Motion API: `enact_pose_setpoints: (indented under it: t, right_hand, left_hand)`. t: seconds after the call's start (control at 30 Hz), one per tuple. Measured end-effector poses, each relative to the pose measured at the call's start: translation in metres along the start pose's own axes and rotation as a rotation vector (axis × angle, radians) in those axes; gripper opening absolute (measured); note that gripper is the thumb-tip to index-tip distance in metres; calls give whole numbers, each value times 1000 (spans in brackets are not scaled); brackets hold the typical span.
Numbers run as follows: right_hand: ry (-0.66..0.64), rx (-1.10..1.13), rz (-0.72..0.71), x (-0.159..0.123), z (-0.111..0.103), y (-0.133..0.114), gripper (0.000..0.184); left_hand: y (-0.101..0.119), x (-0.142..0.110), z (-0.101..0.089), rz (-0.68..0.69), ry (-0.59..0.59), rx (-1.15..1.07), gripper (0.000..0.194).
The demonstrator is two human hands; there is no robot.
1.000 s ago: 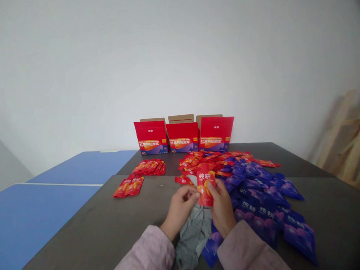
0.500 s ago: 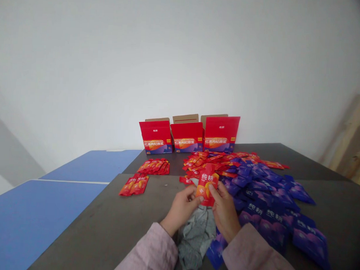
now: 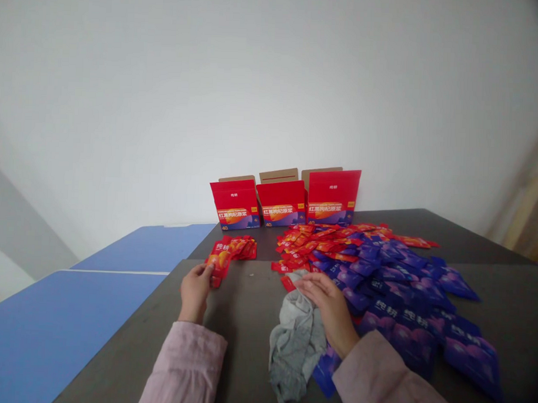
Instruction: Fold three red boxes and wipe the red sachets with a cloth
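My left hand [image 3: 196, 290] is closed on the lower edge of a red pouch [image 3: 222, 254] with orange fruit printed on it. It holds the pouch over the small group of red pouches [image 3: 245, 247] on the left of the dark table. My right hand [image 3: 329, 303] hovers at the top of a crumpled grey cloth [image 3: 296, 337], its fingers stretched out with no pouch in them. Whether its fingertips touch the cloth I cannot tell. Beyond that hand lies a heap of red pouches [image 3: 309, 244], and to its right a heap of blue-purple pouches [image 3: 402, 294].
Three red cartons with raised flaps stand in a row at the back: left carton [image 3: 237, 212], middle carton [image 3: 283, 211], right carton [image 3: 331, 203]. A white wall [image 3: 273, 78] rises behind them. A blue table [image 3: 93, 313] adjoins on the left.
My left hand has carried the red pouch from above the cloth leftward to the small group of red pouches. My right hand has let go of it and stays near the cloth.
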State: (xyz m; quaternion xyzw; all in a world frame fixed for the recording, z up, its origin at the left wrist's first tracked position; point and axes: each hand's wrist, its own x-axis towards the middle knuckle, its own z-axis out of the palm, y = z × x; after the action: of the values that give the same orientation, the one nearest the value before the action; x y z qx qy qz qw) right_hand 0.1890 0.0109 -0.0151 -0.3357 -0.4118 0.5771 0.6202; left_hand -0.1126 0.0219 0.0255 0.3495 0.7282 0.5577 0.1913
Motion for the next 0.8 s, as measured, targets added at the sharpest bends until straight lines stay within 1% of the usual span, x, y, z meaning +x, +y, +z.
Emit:
enact_pose_setpoints:
  t: [0.07,0.17,0.3,0.4,0.6,0.7,0.8]
  right_hand:
    - [-4,-13,1,0,0,0,28]
    - [-5,-30,0,0,0,-1,28]
    - [-11,-50,-12,0,-1,0,28]
    - [-40,-115,-44,1,-1,3,26]
    - [-115,-322,-136,-1,0,6,17]
    - [-177,-486,-213,-2,5,2,20]
    - [-283,-727,-303,2,18,-11,25]
  left_hand:
    - [-11,11,-10,-45,45,77,46]
    - [-23,22,-19,-94,70,184,38]
    - [-35,31,-21,-118,60,299,30]
    - [-41,36,-19,-123,38,372,30]
    - [-40,38,-16,-146,-6,505,39]
    - [-37,37,-17,-139,-19,553,39]
    - [-35,36,-18,-133,-35,582,38]
